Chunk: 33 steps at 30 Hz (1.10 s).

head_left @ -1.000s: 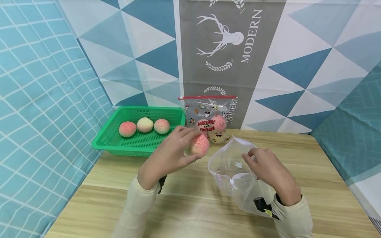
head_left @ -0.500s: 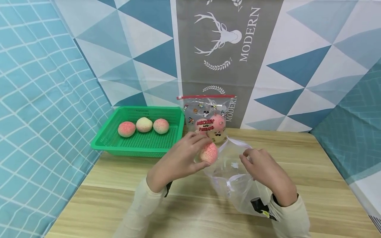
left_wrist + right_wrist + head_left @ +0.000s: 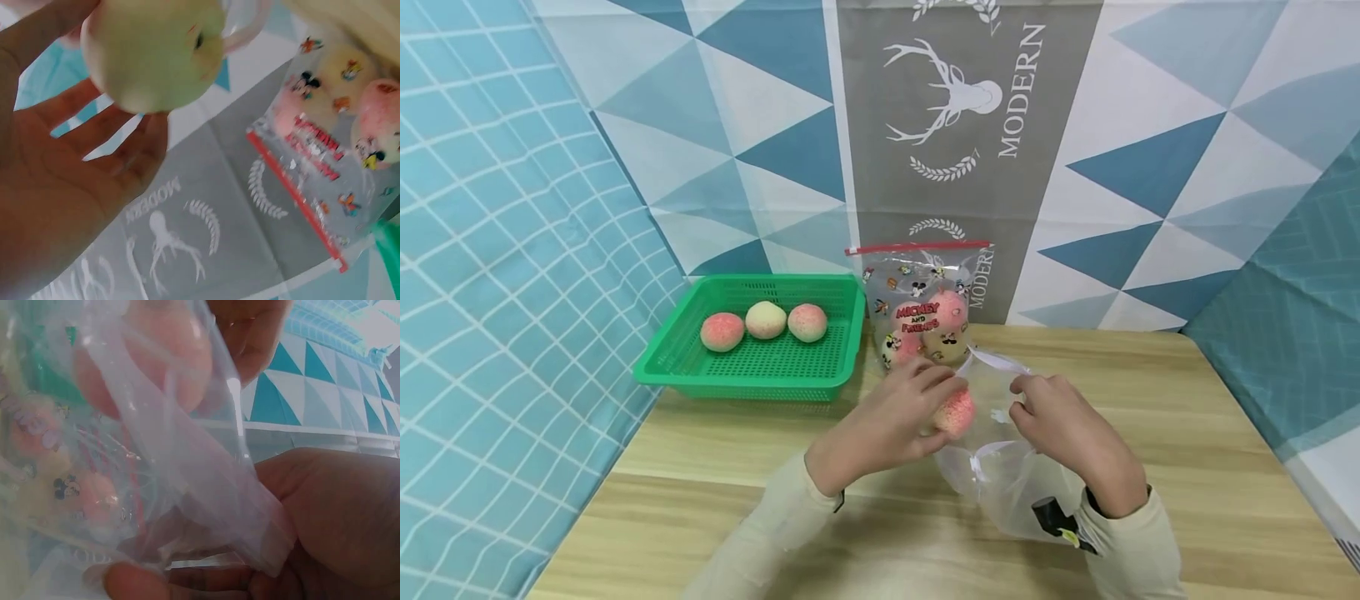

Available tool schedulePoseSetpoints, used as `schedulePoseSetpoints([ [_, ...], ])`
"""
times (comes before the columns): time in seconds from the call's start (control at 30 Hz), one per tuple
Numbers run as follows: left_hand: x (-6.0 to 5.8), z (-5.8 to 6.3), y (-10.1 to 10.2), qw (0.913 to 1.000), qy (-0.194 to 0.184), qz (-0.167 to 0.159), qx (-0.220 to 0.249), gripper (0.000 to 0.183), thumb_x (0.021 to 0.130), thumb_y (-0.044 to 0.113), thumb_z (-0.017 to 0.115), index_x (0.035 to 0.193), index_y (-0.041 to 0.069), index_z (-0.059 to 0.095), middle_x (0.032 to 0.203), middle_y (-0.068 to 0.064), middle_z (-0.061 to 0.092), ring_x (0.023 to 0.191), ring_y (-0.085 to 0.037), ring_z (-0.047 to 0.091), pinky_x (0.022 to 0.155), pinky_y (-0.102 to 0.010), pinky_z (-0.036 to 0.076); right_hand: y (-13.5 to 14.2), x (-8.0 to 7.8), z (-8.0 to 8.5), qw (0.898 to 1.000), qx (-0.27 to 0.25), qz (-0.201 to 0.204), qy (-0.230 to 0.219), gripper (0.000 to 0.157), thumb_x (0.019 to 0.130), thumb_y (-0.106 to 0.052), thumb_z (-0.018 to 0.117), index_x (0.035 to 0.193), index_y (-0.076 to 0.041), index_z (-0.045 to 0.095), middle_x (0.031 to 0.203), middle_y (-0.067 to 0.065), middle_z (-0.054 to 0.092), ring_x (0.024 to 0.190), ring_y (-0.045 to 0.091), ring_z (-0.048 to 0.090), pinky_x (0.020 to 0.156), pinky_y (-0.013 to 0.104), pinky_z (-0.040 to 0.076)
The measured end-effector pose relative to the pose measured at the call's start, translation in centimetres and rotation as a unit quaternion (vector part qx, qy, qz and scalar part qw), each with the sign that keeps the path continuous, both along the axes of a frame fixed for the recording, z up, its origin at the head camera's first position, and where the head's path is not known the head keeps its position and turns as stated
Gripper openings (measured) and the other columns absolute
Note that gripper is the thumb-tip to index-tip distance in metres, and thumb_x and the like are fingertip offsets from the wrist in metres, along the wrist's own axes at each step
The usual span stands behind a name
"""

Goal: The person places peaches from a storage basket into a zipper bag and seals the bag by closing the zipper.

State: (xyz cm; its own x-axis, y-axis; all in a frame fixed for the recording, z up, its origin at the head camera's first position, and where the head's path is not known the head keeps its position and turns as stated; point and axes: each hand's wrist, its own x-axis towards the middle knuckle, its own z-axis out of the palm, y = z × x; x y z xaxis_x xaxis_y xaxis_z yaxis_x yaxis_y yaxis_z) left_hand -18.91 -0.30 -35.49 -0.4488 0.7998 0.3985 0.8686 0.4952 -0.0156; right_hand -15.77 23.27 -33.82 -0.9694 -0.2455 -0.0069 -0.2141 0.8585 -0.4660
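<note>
Wooden table [image 3: 1195, 433] with peach [image 3: 957, 414] and clear bag [image 3: 1007, 492].
Left hand [image 3: 891, 421] grips the peach; right hand [image 3: 1063, 425] pinches the bag's edge.

A pale wood-grain table [image 3: 1210, 467] meets a back wall [image 3: 1135, 100] of blue, grey and white triangles [image 3: 805, 154]. Down it runs a grey panel [image 3: 958, 196] with a white deer head [image 3: 977, 96], sprigs [image 3: 944, 170] and "MODERN" [image 3: 1022, 92]. The creased left wall [image 3: 490, 242] is light blue, gridded in white; the right wall [image 3: 1292, 333], teal above white.

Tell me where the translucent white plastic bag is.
In the head view, the translucent white plastic bag is right of centre, held by the right hand, near the round pink peach.
</note>
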Motion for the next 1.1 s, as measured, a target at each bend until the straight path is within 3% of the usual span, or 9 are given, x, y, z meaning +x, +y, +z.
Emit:
schedulePoseSetpoints([
  [0.23,0.7,-1.1,0.8,0.9995,0.004,-0.025,0.019,0.058,0.083,0.035,0.079,0.133,0.013,0.059,0.133,-0.006,0.058,0.125,-0.025,0.049,0.107,-0.039,0.041,-0.1,0.1,0.2,1.0,-0.007,0.009,-0.006,0.031,0.095,-0.002,0.049,0.119,0.012,0.062,0.055,0.001,0.052,0.045,0.011,0.049,0.049,0.029,0.043],
  [0.47,1.1,-1.9,1.1,0.9998,0.008,-0.004,-0.016,0.053,0.083,0.04,0.079,0.126,0.015,0.062,0.124,-0.003,0.058,0.119,-0.024,0.05,0.103,-0.039,0.043,-0.1,0.2,0.1,1.0,-0.01,0.016,0.006,0.031,0.095,-0.001,0.047,0.119,0.01,0.063,0.055,0.0,0.05,0.044,0.01,0.047,0.049,0.029,0.042],
  [0.8,1.5,-2.2,1.6,0.9969,-0.023,0.015,-0.073,0.047,0.085,0.04,0.078,0.123,0.017,0.063,0.115,-0.001,0.057,0.105,-0.021,0.053,0.083,-0.033,0.047,-0.3,0.2,0.4,0.998,-0.012,0.05,0.048,0.031,0.092,0.001,0.049,0.116,0.008,0.066,0.056,-0.002,0.044,0.047,0.007,0.034,0.048,0.026,0.035],
  [1.1,2.3,-2.3,2.2,0.9975,-0.033,-0.009,-0.062,0.062,0.083,0.04,0.081,0.135,0.017,0.057,0.129,-0.001,0.059,0.122,-0.022,0.053,0.095,-0.038,0.049,-0.2,0.5,0.4,0.998,-0.023,0.053,0.029,0.032,0.093,0.001,0.049,0.121,0.009,0.063,0.054,-0.003,0.041,0.045,0.007,0.031,0.045,0.025,0.033],
])
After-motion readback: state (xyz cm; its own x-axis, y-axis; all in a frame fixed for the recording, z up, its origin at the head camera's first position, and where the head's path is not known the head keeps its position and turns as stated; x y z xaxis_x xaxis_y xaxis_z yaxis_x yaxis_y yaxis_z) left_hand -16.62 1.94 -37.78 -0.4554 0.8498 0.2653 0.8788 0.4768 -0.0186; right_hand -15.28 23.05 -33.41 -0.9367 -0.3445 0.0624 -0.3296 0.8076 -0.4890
